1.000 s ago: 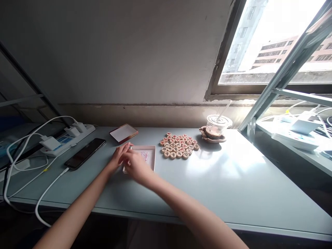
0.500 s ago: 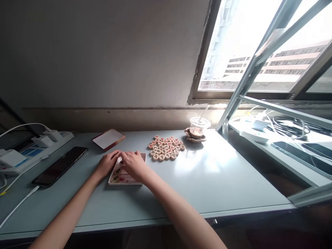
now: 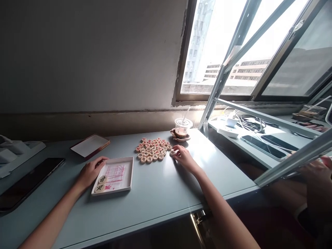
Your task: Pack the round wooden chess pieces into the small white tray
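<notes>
**Chess pieces at your right fingertips, tray under your left**

Chess pieces, round wooden discs marked in red and black, lay packed in a flat cluster on the pale table, far of centre. Your right hand reached to the right edge of that cluster, fingertips pinched around one disc sitting just beside the others; whether it had left the table, you could not tell from this view. Your left hand rested against the left side of the shallow white tray, fingers curled loosely on its rim, not clenched. Two discs lay inside the tray at its near left corner, on a sheet with red lines.

Far left of the tray sat the box lid, white face up. A dark phone lay at the left edge of the table. A plastic cup with a straw stood on a holder just far right of the cluster, near the window.
</notes>
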Tool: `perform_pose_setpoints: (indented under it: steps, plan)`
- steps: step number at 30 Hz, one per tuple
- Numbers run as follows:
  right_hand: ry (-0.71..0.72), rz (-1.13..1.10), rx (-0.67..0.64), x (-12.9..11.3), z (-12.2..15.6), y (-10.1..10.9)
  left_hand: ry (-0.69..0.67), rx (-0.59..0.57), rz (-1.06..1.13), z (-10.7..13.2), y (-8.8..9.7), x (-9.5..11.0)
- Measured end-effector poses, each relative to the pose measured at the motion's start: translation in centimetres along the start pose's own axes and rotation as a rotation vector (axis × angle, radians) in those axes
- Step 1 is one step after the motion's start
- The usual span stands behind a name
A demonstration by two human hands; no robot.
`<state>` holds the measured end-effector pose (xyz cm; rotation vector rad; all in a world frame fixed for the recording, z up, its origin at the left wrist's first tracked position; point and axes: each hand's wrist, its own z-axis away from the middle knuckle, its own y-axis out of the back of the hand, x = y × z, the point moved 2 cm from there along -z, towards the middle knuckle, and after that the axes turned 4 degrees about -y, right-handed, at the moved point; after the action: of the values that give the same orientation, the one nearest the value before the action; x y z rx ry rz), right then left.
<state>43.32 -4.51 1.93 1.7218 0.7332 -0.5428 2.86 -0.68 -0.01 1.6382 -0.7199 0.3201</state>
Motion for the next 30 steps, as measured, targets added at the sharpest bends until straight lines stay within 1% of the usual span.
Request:
perform_pose_setpoints:
  steps: [1, 3, 5, 7, 8, 9, 10, 11, 13, 14, 16, 18, 20, 23, 25, 28, 30]
  plan:
    - [0.011, -0.009, 0.000, 0.4, -0.4, -0.3, 0.007, 0.004, -0.003, 0.0, 0.0, -0.1]
    - [0.029, 0.024, 0.022, 0.3, -1.1, -0.4, 0.015, 0.009, -0.008, -0.1, -0.1, -0.2]
    - [0.006, 0.146, 0.063, -0.9, -1.4, -0.1, 0.014, 0.004, 0.002, -0.1, -0.1, -0.3]
    - [-0.025, 0.307, 0.114, -3.2, -1.3, -0.1, 0.011, -0.006, 0.033, -0.1, -0.1, -0.2]
    - [-0.009, 0.377, 0.126, -4.9, -1.0, -0.5, 0.009, -0.010, 0.053, -0.2, -0.1, -0.2]
    - [0.055, 0.407, 0.140, -6.8, -0.7, -1.3, 0.010, -0.013, 0.074, -0.2, -0.1, -0.2]
    - [0.150, 0.412, 0.123, -8.9, -0.3, -2.6, 0.011, -0.015, 0.095, -0.2, 0.0, -0.2]
    - [0.287, 0.409, 0.064, -11.0, 0.1, -4.3, 0.011, -0.014, 0.114, -0.2, 0.0, -0.3]
    - [0.555, 0.409, -0.102, -14.6, 0.8, -8.4, 0.004, -0.003, 0.137, -0.3, 0.0, -0.5]
    - [0.624, 0.409, -0.166, -15.9, 1.0, -10.5, 0.001, 0.005, 0.139, -0.3, 0.0, -0.7]
    - [0.719, 0.402, -0.298, -17.4, 0.9, -14.0, -0.004, 0.017, 0.123, -0.4, 0.0, -1.1]
    - [0.761, 0.360, -0.382, -17.7, 0.6, -16.1, -0.002, 0.016, 0.101, -0.5, 0.0, -1.4]
    - [0.750, 0.312, -0.387, -17.3, 0.3, -16.8, -0.001, 0.005, 0.096, -0.6, -0.1, -1.6]
    - [0.706, 0.281, -0.299, -16.7, 0.3, -16.5, 0.004, -0.010, 0.106, -0.6, -0.1, -1.7]
    - [0.722, 0.283, -0.267, -16.6, 0.5, -16.1, 0.005, -0.018, 0.102, -0.6, -0.1, -1.7]
    - [0.753, 0.260, -0.307, -16.8, 0.8, -15.9, -0.006, -0.020, 0.089, -0.6, -0.1, -1.5]
    - [0.718, 0.225, -0.338, -16.9, 0.7, -16.0, -0.011, -0.013, 0.086, -0.5, 0.0, -1.2]
